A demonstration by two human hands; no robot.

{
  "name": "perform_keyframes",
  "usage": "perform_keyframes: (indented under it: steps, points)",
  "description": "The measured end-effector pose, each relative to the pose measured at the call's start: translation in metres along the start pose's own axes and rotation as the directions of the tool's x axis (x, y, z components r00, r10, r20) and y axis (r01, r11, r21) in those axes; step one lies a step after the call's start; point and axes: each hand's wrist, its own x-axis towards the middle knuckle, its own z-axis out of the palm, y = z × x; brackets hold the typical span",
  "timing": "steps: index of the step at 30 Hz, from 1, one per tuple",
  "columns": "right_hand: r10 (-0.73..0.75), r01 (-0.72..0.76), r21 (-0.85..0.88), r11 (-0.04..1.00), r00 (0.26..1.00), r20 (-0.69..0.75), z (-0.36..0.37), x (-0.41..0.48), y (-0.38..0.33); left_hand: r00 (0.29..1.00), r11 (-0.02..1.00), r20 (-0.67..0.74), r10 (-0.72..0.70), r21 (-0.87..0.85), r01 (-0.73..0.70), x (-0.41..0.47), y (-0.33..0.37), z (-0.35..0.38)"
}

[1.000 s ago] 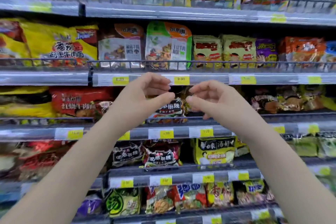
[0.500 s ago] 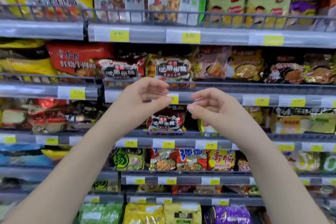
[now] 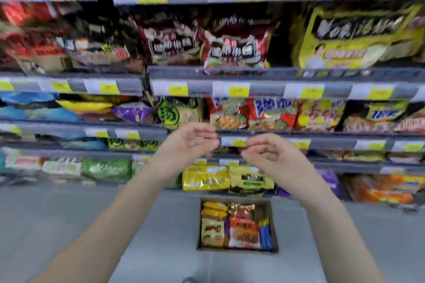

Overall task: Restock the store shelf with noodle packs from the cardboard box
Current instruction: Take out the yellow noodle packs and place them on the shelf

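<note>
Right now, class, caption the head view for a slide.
Empty left hand and right hand hover before the stocked shelf; cardboard box of noodle packs on the floor.

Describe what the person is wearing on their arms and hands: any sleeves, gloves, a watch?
Nothing worn shows. The left hand and right hand are bare, with no gloves, watch or wristband, and no sleeve reaches into view. The picture is blurred, so a thin ring could go unseen.

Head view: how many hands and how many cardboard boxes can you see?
Hands: 2, the left hand and the right hand, both empty
cardboard box: 1, on the floor, with packs inside
Total: 3
</note>
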Motion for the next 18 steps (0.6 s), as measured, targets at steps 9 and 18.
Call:
perform_keyframes:
  steps: [9, 18]
  points:
    - [0.296, -0.294, -0.03, 0.955, 0.953, 0.064, 0.058, 0.01, 0.184, 0.963, 0.963, 0.013, -0.268, 0.01, 0.268, -0.001, -0.202, 0.026]
    - [0.521, -0.52, -0.034, 0.854, 0.852, 0.051, 0.107, 0.056, 0.442, 0.885, 0.884, -0.04, -0.464, 0.041, 0.466, 0.041, -0.484, 0.08]
